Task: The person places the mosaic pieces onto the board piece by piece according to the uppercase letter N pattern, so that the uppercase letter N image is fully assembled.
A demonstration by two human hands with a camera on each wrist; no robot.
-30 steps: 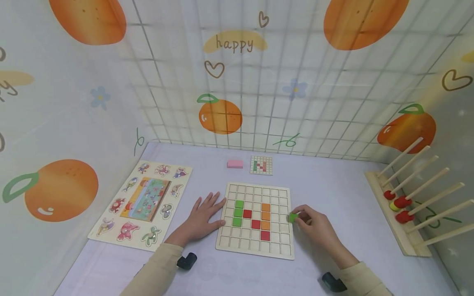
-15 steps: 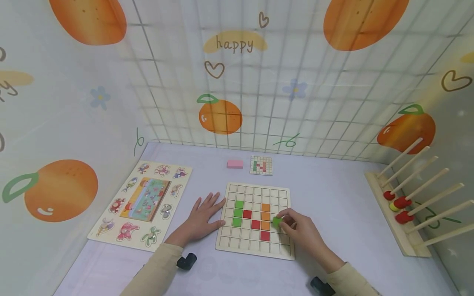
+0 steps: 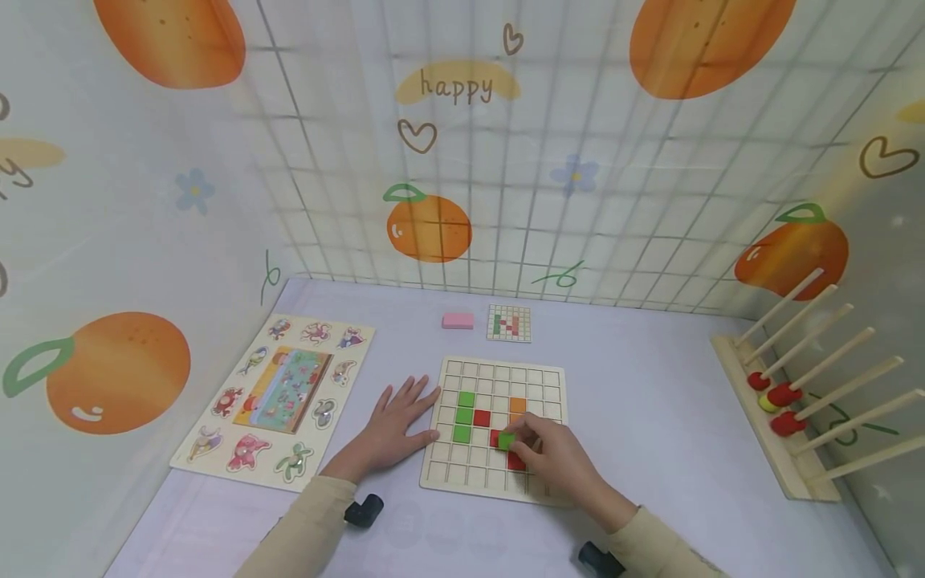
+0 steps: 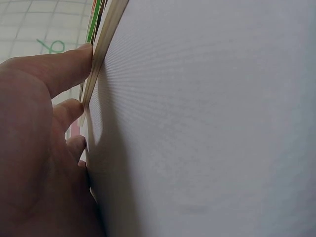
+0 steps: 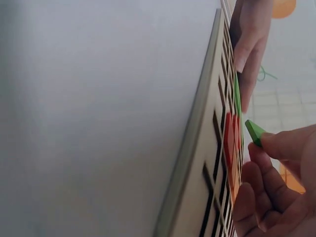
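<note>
A wooden grid board (image 3: 451, 474) lies flat on the table, with green tiles (image 3: 464, 417) in a column at its left. Red tiles (image 3: 482, 418) step down diagonally, and an orange tile (image 3: 517, 405) shows at the right; more orange is hidden behind the right hand. My right hand (image 3: 560, 457) pinches a small green square tile (image 5: 255, 132) between thumb and forefinger, held just above the board. My left hand (image 3: 393, 425) lies with fingers spread, its fingertips touching the board's left edge.
Behind the board are a pink block (image 3: 458, 321) and a small pattern card (image 3: 509, 323). A sea-animal puzzle board (image 3: 347, 321) lies at left. At right stands a wooden peg rack (image 3: 773, 433) with beads on some pegs. A patterned cloth wall closes the back.
My right hand has carried the green tile leftward from the board's right edge to over its middle, near the red tiles. The left hand has stayed in place.
</note>
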